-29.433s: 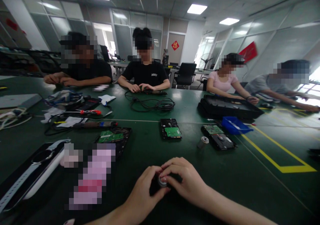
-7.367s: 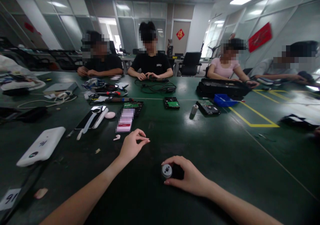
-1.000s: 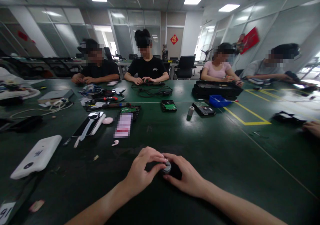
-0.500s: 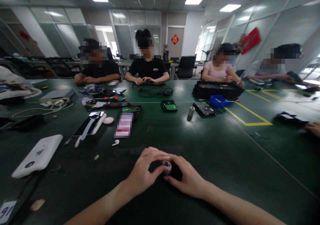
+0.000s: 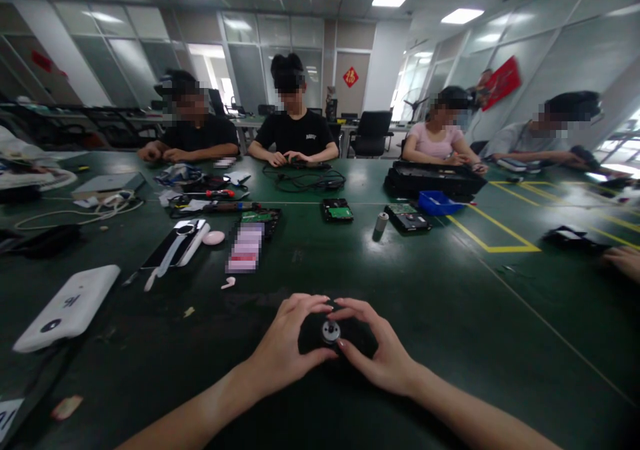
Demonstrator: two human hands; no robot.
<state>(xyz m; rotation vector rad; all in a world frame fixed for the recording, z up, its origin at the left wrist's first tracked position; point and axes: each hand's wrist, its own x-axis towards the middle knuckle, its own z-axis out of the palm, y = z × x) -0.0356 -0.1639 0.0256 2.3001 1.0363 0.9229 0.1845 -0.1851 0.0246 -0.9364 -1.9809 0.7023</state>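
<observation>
left hand (image 5: 284, 338) curved open, nine o'clock of upright metal cylinder (image 5: 331, 332); right hand (image 5: 386, 351) at three, lightly pinching it. handling looks unfinished; second cylinder (image 5: 381, 223), one o'clock, untouched.

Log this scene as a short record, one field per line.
Item: small metal cylinder, round end facing up
Left hand: open, arched around the item's left side; contact unclear
Right hand: thumb tip at the item's near right edge; firmness of hold unclear
Ahead, right: second metal cylinder, hard drive, blue tray
Ahead, left: pink earbud, watch
Surface: dark green table
</observation>
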